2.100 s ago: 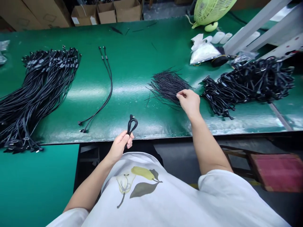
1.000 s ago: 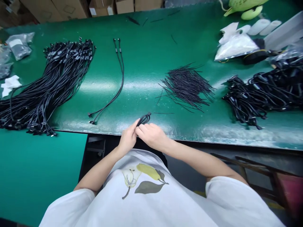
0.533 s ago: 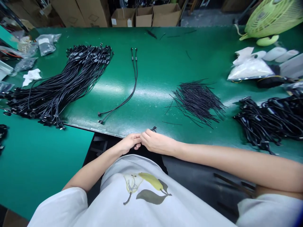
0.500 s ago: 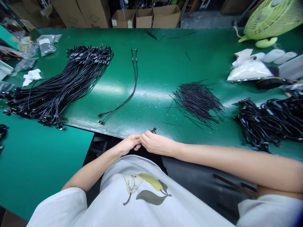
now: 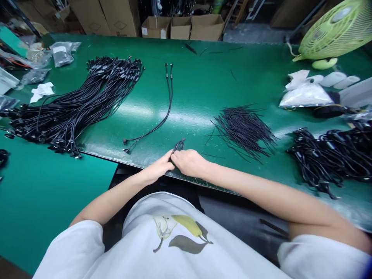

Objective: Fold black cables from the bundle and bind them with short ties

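A small looped bundle of black cable (image 5: 178, 146) sticks up past my fingers at the table's front edge. My left hand (image 5: 161, 166) is closed around its lower left side. Pressed against it from the right, my right hand (image 5: 188, 161) has its fingers curled on the same bundle. The part between my fingers is hidden. Beyond the hands lies a pair of straight black cables (image 5: 168, 104) with connectors at both ends. To the right is a loose heap of thin black ties (image 5: 247, 131).
A large pile of black cables (image 5: 95, 93) covers the left of the green table (image 5: 200, 89). Bundled cables (image 5: 322, 155) lie at the right, below a white plastic bag (image 5: 308, 94). A green fan (image 5: 337, 31) stands at the back right, with cardboard boxes (image 5: 206, 28) behind the table.
Both hands have moved forward and up, from the table's edge to just over the tabletop. More of the looped cable bundle now shows above the fingers. The view has shifted slightly.
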### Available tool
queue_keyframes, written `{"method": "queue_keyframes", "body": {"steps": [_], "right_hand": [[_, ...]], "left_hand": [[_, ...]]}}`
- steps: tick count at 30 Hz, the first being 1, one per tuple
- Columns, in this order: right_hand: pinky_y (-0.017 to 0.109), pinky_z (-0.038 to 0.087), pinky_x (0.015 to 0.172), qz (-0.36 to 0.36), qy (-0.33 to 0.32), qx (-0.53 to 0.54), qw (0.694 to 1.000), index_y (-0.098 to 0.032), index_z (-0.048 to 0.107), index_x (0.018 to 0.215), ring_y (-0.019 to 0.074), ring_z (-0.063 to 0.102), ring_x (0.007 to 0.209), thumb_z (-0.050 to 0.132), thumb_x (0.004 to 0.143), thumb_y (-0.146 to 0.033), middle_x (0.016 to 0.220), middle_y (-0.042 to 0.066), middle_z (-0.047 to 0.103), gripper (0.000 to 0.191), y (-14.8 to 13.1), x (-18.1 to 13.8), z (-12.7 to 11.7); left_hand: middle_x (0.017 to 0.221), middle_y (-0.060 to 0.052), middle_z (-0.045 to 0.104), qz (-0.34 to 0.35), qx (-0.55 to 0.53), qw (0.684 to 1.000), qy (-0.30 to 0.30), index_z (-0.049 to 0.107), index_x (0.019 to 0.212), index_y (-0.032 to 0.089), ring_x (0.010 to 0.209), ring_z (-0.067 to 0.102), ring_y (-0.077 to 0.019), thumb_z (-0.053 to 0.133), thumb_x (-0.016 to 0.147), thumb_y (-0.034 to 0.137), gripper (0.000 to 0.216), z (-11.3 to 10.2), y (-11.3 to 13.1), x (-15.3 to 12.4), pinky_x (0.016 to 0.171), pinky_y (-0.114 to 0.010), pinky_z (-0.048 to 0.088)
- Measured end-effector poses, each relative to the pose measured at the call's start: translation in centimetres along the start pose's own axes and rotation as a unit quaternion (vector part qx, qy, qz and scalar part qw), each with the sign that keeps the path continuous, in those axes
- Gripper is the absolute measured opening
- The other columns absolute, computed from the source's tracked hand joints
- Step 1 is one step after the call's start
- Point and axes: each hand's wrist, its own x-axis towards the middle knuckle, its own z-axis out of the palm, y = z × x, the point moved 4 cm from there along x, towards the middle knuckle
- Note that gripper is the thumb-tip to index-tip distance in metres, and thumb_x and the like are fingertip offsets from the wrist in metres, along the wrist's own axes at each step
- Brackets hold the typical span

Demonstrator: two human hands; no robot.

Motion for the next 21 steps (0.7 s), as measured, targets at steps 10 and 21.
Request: {"method": "queue_keyframes", "body": {"steps": [10,21], "right_hand": [[0.023,0.037,0.062,0.248,0.179,0.459,0.834,-0.018,0.055,0.069,0.0134,0.052,0.063,0.039,0.095,-0.035,0.065,0.000,0.057,0.035,2.2,-1.2,2.5],[0.024,0.029,0.061,0.096,0.231,0.151,0.956,-0.017,0.058,0.073,0.0118,0.047,0.062,0.037,0.097,-0.018,0.066,0.001,0.057,0.031,-1.6,-1.6,-0.7]], "left_hand": [[0.116,-0.009,0.066,0.201,0.102,0.973,0.042,0.074,0.099,0.019,0.119,0.052,-0.0235,0.040,0.093,0.058,0.052,-1.6,2.3,-0.7,0.110,-0.037,0.031],[0.065,-0.003,0.048,0.095,-0.019,0.994,0.054,0.072,0.068,0.015,0.060,0.043,-0.0126,0.033,0.086,0.074,0.073,-2.1,2.3,-0.8,0.059,-0.026,0.041]]}}
